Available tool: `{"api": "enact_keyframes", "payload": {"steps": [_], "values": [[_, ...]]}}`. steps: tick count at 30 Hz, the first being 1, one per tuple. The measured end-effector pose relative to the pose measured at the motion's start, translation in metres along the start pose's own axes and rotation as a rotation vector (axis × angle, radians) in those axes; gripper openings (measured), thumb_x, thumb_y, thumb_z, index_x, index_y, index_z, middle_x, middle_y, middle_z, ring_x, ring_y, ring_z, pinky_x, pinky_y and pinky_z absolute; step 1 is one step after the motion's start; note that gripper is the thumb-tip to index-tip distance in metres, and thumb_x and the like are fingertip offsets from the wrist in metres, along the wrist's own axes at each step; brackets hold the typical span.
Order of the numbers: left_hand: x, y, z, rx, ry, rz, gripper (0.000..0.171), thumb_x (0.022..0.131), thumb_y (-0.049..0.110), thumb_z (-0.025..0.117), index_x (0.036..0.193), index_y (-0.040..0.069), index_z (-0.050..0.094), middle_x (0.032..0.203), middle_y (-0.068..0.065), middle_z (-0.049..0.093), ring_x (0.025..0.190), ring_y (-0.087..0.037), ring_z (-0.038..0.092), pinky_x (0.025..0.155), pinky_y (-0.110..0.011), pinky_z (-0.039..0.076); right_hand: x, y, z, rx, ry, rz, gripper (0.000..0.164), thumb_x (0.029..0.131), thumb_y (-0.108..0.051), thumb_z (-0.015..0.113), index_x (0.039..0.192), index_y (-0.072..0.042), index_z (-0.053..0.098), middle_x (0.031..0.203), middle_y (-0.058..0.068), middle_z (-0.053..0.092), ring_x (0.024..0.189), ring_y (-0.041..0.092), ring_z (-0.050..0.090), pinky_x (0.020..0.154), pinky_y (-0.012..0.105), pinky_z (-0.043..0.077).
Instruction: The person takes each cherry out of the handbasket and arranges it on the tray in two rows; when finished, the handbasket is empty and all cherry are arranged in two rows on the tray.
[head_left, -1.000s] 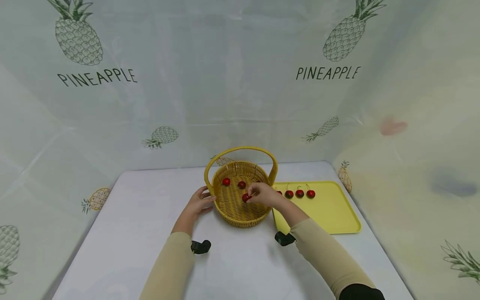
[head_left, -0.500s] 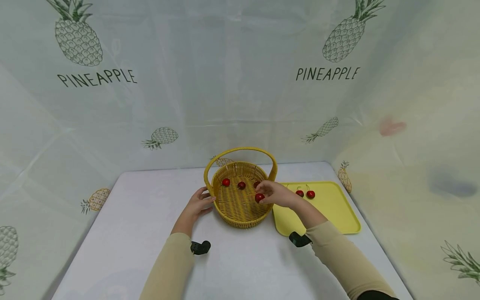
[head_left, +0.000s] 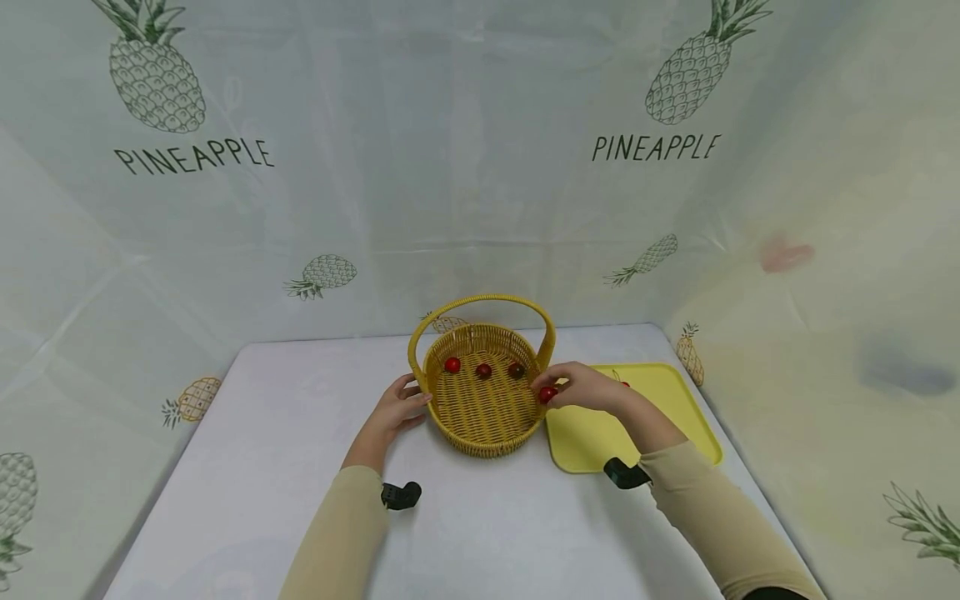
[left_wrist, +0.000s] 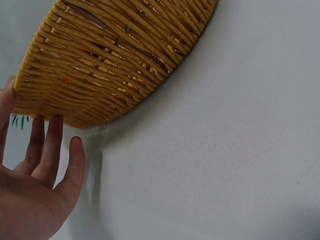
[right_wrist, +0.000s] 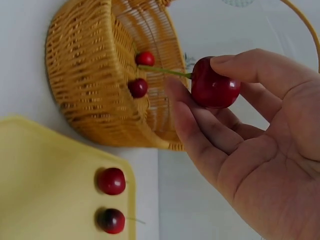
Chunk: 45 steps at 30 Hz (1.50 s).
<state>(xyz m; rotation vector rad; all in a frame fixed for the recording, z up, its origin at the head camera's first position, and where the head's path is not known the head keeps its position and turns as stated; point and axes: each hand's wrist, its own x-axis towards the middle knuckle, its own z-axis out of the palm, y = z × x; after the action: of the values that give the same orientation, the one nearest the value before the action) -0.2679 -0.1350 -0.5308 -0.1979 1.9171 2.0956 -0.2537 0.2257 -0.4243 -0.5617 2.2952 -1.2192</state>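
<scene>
A yellow wicker basket (head_left: 486, 421) with a tall arched handle stands on the table. Inside lie a bright red cherry (head_left: 452, 365) and two darker cherries (head_left: 483, 371). At the basket's left side my left hand (head_left: 399, 403) holds the rim, the fingers (left_wrist: 51, 150) against the woven outer wall. My right hand (head_left: 581, 387) pinches another cherry (right_wrist: 215, 84) between thumb and fingers, its green stem pointing toward the basket. In the head view this hand is by the basket's right rim, over the tray's left edge. Two cherries (right_wrist: 111, 181) on the tray show in the right wrist view.
To the right of the basket lies a yellow tray (head_left: 660, 425), its cherries mostly hidden behind my right hand in the head view. The white table (head_left: 480, 525) meets a pineapple-printed curtain (head_left: 480, 183) at the back.
My right hand has moved right with the pinched cherry, from over the basket's inside to its right rim. The left hand and the basket stay in place.
</scene>
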Motion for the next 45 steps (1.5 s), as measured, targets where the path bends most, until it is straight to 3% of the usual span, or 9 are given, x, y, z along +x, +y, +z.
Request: {"api": "enact_keyframes", "payload": {"steps": [4,10,12,18,27,34,45], "values": [[0.001,-0.001,0.0,0.002,-0.001,-0.001,0.061,0.093,0.005,0.065,0.147,0.012,0.037,0.144,-0.022,0.041,0.121,-0.034,0.05,0.099,-0.057,0.042,-0.005,0.007,-0.005,0.015,-0.009,0.016,0.036,0.087,0.003,0.062,0.123,-0.002,0.065,0.115,0.02,0.062,0.094,0.024,0.065,0.079,0.035,0.054],[0.002,-0.001,0.0,-0.001,-0.003,0.005,0.06,0.094,0.005,0.065,0.147,0.011,0.038,0.145,-0.022,0.041,0.122,-0.035,0.049,0.1,-0.058,0.041,-0.012,0.017,-0.009,0.07,-0.025,0.013,0.036,0.09,-0.002,0.061,0.126,0.005,0.061,0.107,0.017,0.065,0.097,0.033,0.066,0.082,0.038,0.054],[0.002,0.0,0.0,0.001,0.0,0.006,0.06,0.093,0.004,0.065,0.147,0.011,0.038,0.144,-0.022,0.041,0.122,-0.035,0.05,0.099,-0.058,0.041,-0.012,0.019,-0.01,0.089,-0.029,0.006,0.036,0.091,-0.002,0.06,0.125,0.009,0.06,0.105,0.014,0.066,0.098,0.036,0.065,0.084,0.044,0.054],[0.003,-0.001,-0.001,0.002,0.004,0.009,0.06,0.094,0.003,0.064,0.147,0.012,0.038,0.143,-0.021,0.042,0.12,-0.033,0.051,0.099,-0.058,0.041,-0.017,0.033,-0.011,0.131,-0.01,0.034,0.034,0.09,0.0,0.06,0.122,0.011,0.061,0.105,0.023,0.067,0.102,0.045,0.061,0.091,0.058,0.047],[0.002,-0.001,-0.002,-0.009,-0.006,0.002,0.06,0.094,0.002,0.063,0.147,0.012,0.037,0.145,-0.022,0.04,0.125,-0.037,0.047,0.101,-0.059,0.039,-0.027,0.056,-0.012,0.057,0.041,0.043,0.027,0.088,-0.004,0.067,0.115,0.001,0.068,0.109,0.014,0.066,0.096,0.024,0.063,0.086,0.041,0.05],[0.0,0.003,-0.002,-0.028,-0.026,-0.004,0.064,0.094,0.003,0.064,0.149,0.011,0.034,0.147,-0.024,0.037,0.125,-0.038,0.046,0.101,-0.06,0.038,-0.027,0.072,-0.009,0.055,0.106,0.102,0.024,0.086,-0.006,0.073,0.109,-0.002,0.071,0.117,0.011,0.06,0.094,0.024,0.057,0.082,0.038,0.049],[0.0,0.002,-0.001,-0.033,-0.027,-0.007,0.061,0.094,0.001,0.063,0.148,0.01,0.035,0.147,-0.024,0.036,0.125,-0.038,0.046,0.102,-0.06,0.037,-0.02,0.101,0.001,0.063,0.21,0.151,0.028,0.081,-0.007,0.08,0.105,0.001,0.069,0.101,0.005,0.066,0.091,0.022,0.056,0.079,0.034,0.049]]}}
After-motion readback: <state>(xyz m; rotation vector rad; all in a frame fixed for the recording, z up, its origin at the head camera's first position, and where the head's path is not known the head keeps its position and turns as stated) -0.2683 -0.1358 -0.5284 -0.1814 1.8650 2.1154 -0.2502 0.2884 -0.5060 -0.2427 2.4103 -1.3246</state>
